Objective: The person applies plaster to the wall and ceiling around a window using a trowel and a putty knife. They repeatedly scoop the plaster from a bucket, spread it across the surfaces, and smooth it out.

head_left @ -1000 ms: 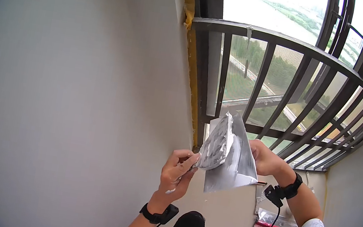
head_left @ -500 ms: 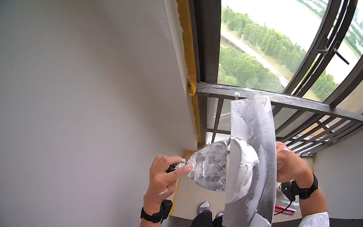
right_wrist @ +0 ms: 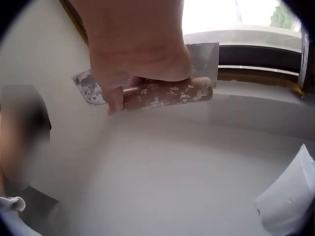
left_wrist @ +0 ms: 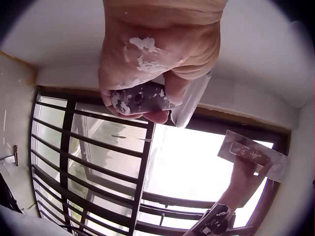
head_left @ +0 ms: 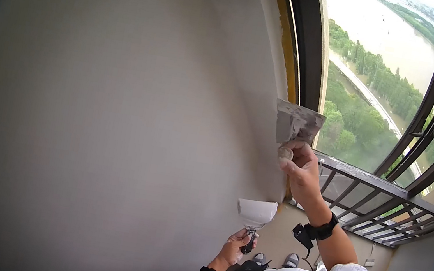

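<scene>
My left hand (head_left: 233, 249) grips the dark handle (left_wrist: 140, 98) of a putty knife (head_left: 257, 213), blade up, with smooth white putty over its face. Dried white smears mark the left palm in its wrist view. Higher up, my right hand (head_left: 306, 175) holds a plastering trowel (head_left: 299, 120) against the wall strip beside the window frame. Its fingers wrap the putty-flecked handle (right_wrist: 170, 94), and the metal plate carries grey-white smears. In the right wrist view, the putty knife's coated blade (right_wrist: 290, 196) shows at the lower right.
A broad pale wall (head_left: 117, 120) fills the left. Yellow tape (head_left: 289, 39) runs along the dark window frame (head_left: 307, 42). Below the glass, a metal railing (head_left: 388, 199) curves to the right. The person's shoes (head_left: 292, 259) stand on the light floor.
The putty knife and trowel, together before, have moved apart. White putty now covers the knife's blade. My right hand has raised the trowel to the window edge; the left hand has moved lower and rightward.
</scene>
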Tool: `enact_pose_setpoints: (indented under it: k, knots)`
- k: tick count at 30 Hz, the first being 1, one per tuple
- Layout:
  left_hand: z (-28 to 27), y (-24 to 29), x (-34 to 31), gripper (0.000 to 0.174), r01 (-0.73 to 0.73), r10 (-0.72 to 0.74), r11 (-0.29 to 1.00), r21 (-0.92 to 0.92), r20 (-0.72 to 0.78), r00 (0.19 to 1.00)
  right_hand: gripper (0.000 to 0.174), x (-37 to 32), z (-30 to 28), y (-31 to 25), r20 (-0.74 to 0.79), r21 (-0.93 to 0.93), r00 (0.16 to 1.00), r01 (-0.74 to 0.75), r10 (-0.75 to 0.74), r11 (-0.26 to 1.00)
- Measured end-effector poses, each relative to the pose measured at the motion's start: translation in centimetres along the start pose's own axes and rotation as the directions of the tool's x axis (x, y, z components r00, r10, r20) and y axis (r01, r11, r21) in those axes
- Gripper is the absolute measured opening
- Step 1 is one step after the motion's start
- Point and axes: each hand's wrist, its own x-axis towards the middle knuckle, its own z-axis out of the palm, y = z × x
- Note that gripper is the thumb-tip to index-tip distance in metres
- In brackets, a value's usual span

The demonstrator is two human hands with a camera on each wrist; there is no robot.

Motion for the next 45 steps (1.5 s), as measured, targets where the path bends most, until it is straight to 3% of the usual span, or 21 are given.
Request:
enact_pose_setpoints:
  k: [5, 9, 15, 18, 24, 27, 34, 35, 40, 42, 45]
  knots:
    - [-2.7, -2.2, 0.3, 0.032, -0.067, 0.067, 0.998, 0.014, 0.003, 0.998, 0.046, 8.6, 3.8, 6.9, -0.246, -0.003, 0.959, -0.148, 0.143, 0.989]
    - [-3.2, -2.6, 1.0, 0.027, -0.096, 0.094, 0.994, -0.052, -0.040, 0.995, 0.049, 13.4, 4.8, 11.5, -0.393, -0.053, 0.919, -0.062, 0.036, 0.997]
    - [-5.5, -2.8, 2.3, 0.028, -0.115, 0.115, 0.993, -0.009, -0.032, 0.993, 0.045, 14.7, 4.3, 12.9, -0.407, -0.128, 0.913, -0.016, -0.038, 0.992]
    - [-6.4, -2.1, 2.9, 0.028, -0.057, 0.056, 0.997, -0.047, -0.025, 0.998, 0.041, 14.9, 4.3, 13.3, -0.405, -0.144, 0.912, 0.012, -0.070, 0.990]
    - [-6.7, -1.1, 4.5, 0.025, 0.066, -0.066, 0.997, 0.029, 0.030, 0.997, 0.036, 14.8, 6.0, 13.4, -0.436, -0.104, 0.900, -0.047, -0.003, 0.993]
    - [-5.3, -0.4, 5.0, 0.025, 0.103, -0.103, 0.995, -0.017, 0.009, 0.995, 0.036, 14.2, 7.3, 11.9, -0.438, 0.049, 0.899, -0.002, 0.023, 0.999]
    - [-3.1, 1.6, 5.9, 0.026, 0.121, -0.123, 0.992, 0.028, 0.049, 0.991, 0.036, 12.8, 6.2, 9.4, -0.473, 0.092, 0.881, 0.065, -0.014, 0.994]
    - [-3.0, 1.7, 6.0, 0.026, 0.109, -0.111, 0.993, 0.048, 0.056, 0.992, 0.036, 12.4, 5.5, 8.7, -0.457, 0.166, 0.889, 0.100, -0.013, 0.981]
    - [-4.1, 1.2, 5.3, 0.026, 0.097, -0.100, 0.994, 0.047, 0.068, 0.993, 0.039, 9.9, 1.3, 6.6, -0.459, 0.125, 0.887, 0.125, -0.054, 0.984]
    - [-4.7, 0.9, 4.8, 0.026, 0.088, -0.090, 0.992, 0.089, 0.016, 0.996, 0.042, 8.1, 0.3, 5.7, -0.540, 0.019, 0.837, 0.119, -0.090, 0.993]
    - [-5.2, 0.4, 4.6, 0.026, 0.079, -0.081, 0.996, 0.033, 0.041, 0.996, 0.040, 6.8, 1.8, 4.0, -0.508, 0.004, 0.859, 0.085, -0.071, 0.996]
